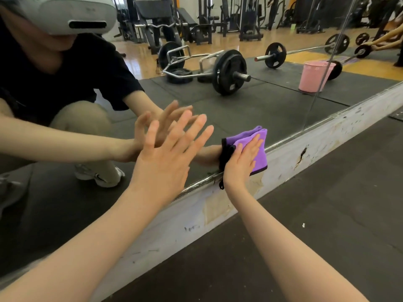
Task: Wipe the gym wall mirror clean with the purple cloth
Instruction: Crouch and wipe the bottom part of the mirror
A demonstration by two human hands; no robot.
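The wall mirror (261, 101) fills the upper part of the view, its lower edge running from bottom left to upper right. A folded purple cloth (259, 149) with a black border lies flat against the mirror's bottom edge. My right hand (239, 162) presses it there with straight fingers. My left hand (170, 153) is raised in front of the glass with fingers spread, holding nothing; whether the fingertips touch the glass I cannot tell.
A scuffed white ledge (327, 138) runs under the mirror, above the dark rubber floor (327, 214). Reflected in the glass are a crouching person with a headset, barbells, weight machines and a pink bucket (314, 77).
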